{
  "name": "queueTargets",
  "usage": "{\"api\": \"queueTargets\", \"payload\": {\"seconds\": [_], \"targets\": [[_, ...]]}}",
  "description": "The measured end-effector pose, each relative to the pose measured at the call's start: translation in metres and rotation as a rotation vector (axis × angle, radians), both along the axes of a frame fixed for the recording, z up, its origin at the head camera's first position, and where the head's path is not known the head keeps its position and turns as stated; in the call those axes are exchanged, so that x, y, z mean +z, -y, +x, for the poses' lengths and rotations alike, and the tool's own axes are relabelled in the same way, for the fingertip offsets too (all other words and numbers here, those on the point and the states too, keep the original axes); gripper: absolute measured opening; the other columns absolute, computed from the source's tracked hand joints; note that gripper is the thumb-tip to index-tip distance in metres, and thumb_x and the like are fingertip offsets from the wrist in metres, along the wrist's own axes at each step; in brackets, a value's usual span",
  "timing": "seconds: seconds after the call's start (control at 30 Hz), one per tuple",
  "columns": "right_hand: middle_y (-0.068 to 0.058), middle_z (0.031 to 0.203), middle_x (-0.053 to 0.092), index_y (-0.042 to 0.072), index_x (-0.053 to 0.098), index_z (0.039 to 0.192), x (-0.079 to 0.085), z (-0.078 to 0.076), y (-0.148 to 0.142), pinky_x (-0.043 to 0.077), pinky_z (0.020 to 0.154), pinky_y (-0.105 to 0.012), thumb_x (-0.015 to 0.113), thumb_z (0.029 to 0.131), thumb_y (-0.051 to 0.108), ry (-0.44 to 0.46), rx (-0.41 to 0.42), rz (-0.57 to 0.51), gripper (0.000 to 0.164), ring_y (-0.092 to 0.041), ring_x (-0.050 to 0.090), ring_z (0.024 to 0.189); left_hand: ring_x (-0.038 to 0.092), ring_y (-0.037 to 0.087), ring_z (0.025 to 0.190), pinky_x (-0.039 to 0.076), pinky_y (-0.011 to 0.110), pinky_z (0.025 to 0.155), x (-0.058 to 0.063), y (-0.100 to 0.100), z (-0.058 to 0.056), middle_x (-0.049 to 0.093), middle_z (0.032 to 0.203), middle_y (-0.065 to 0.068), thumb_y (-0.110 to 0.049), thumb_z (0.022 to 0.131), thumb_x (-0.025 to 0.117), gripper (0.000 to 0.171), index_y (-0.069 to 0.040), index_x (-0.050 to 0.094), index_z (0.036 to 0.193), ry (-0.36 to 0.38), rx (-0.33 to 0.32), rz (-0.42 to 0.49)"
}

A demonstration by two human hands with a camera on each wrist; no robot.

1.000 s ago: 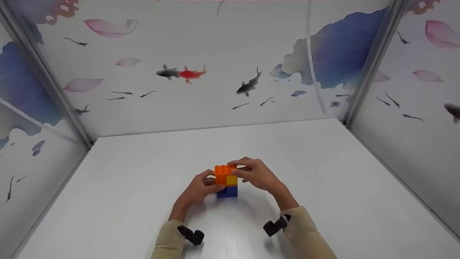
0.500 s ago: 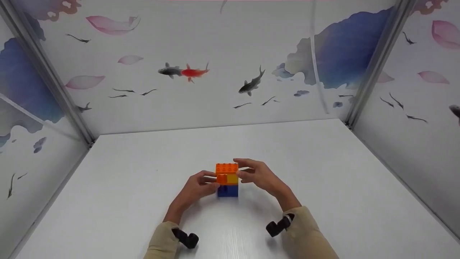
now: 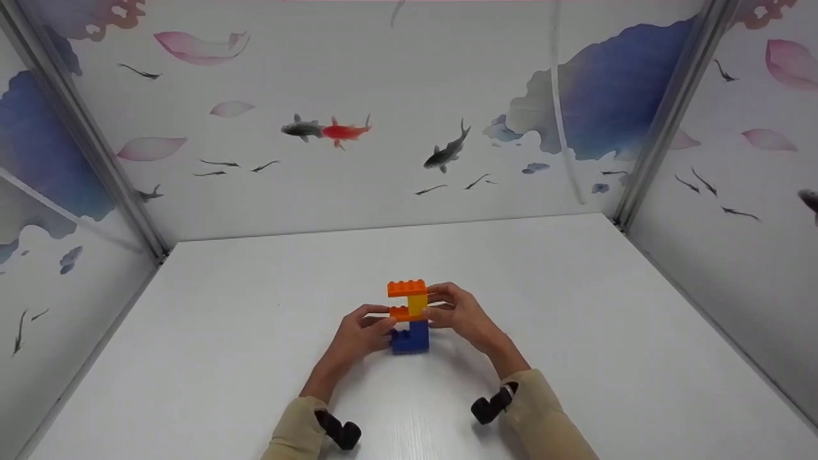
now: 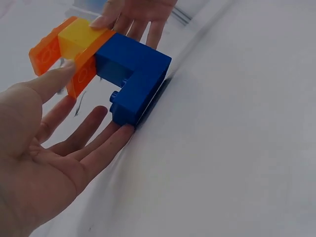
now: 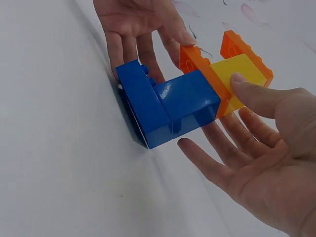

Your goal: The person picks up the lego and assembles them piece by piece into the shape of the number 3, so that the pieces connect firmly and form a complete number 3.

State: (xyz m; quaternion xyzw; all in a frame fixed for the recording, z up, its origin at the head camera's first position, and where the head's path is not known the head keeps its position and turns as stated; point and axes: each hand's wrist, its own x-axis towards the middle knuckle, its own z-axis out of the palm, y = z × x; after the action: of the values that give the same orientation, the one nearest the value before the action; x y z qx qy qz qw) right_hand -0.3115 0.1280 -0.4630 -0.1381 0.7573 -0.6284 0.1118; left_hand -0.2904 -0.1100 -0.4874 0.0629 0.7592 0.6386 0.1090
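Note:
A stack of toy building bricks stands in the middle of the table between the hands. At its base is a long blue brick [image 3: 409, 345], with a square blue brick [image 5: 190, 103] on its right end. Above come a flat orange brick [image 4: 83, 81], a yellow brick [image 3: 417, 305] at the right and another flat orange brick [image 3: 406, 288] on top. My left hand [image 3: 359, 332] holds the lower orange brick's open left end by the thumb, with a fingertip at the blue base. My right hand [image 3: 465, 314] grips the stack, thumb on the yellow brick, fingers behind.
A white table [image 3: 268, 281] lies under the stack. White panels [image 3: 358, 185] printed with fish and petals enclose its back and sides. Black wrist cameras [image 3: 339, 431] sit on both beige sleeves [image 3: 549, 412].
The stack now shows a taller front, with a gap visible between the two orange bricks. Its top has shifted slightly up and right. The right fingers have moved from the top to the yellow brick.

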Motion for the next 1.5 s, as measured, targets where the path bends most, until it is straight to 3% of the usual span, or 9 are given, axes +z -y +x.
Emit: {"api": "queueTargets", "payload": {"seconds": [0.3,0.67,1.07,1.3,1.5], "targets": [[-0.013,0.139,0.059,0.012,0.053,0.136,0.002,-0.004,0.0,0.06,0.091,-0.04,0.073,0.091,0.032,0.024,-0.08,-0.03,0.053,-0.028,0.065,0.119,0.067,0.027,0.116,0.058,0.04,0.096,0.007,-0.009,-0.003,0.062,0.135,0.018,-0.052,0.091,0.067,0.065,-0.009,0.053,0.138,0.054,0.048,0.033],[-0.011,0.141,0.058,0.019,0.052,0.144,-0.002,-0.008,-0.009,0.058,0.095,-0.038,0.075,0.09,0.031,0.025,-0.127,-0.01,0.06,-0.028,0.063,0.122,0.07,0.029,0.111,0.06,0.039,0.091,0.011,-0.025,-0.012,0.067,0.13,0.017,-0.057,0.09,0.065,0.068,-0.008,0.054,0.136,0.065,0.095,0.034],[-0.013,0.143,0.055,0.018,0.055,0.143,-0.01,-0.015,-0.01,0.058,0.096,-0.036,0.068,0.095,0.03,0.139,-0.257,0.019,0.051,-0.027,0.064,0.119,0.074,0.023,0.098,0.062,0.034,0.081,0.009,-0.042,-0.019,0.07,0.122,0.014,-0.058,0.091,0.064,0.068,-0.005,0.058,0.134,0.098,0.175,-0.018],[-0.011,0.141,0.058,0.017,0.057,0.142,-0.015,-0.018,-0.01,0.058,0.095,-0.033,0.068,0.095,0.033,0.203,-0.311,0.046,0.051,-0.023,0.066,0.113,0.071,0.02,0.097,0.062,0.033,0.084,0.007,-0.046,-0.022,0.071,0.12,0.012,-0.046,0.096,0.064,0.055,-0.004,0.063,0.131,0.131,0.193,-0.037],[-0.013,0.141,0.06,0.012,0.059,0.139,-0.018,-0.015,-0.007,0.058,0.094,-0.034,0.068,0.096,0.03,0.235,-0.311,0.058,0.048,-0.023,0.065,0.111,0.07,0.02,0.096,0.063,0.033,0.075,0.005,-0.05,-0.021,0.072,0.113,0.014,-0.033,0.097,0.065,0.045,0.001,0.065,0.126,0.197,0.23,0.0]]}}
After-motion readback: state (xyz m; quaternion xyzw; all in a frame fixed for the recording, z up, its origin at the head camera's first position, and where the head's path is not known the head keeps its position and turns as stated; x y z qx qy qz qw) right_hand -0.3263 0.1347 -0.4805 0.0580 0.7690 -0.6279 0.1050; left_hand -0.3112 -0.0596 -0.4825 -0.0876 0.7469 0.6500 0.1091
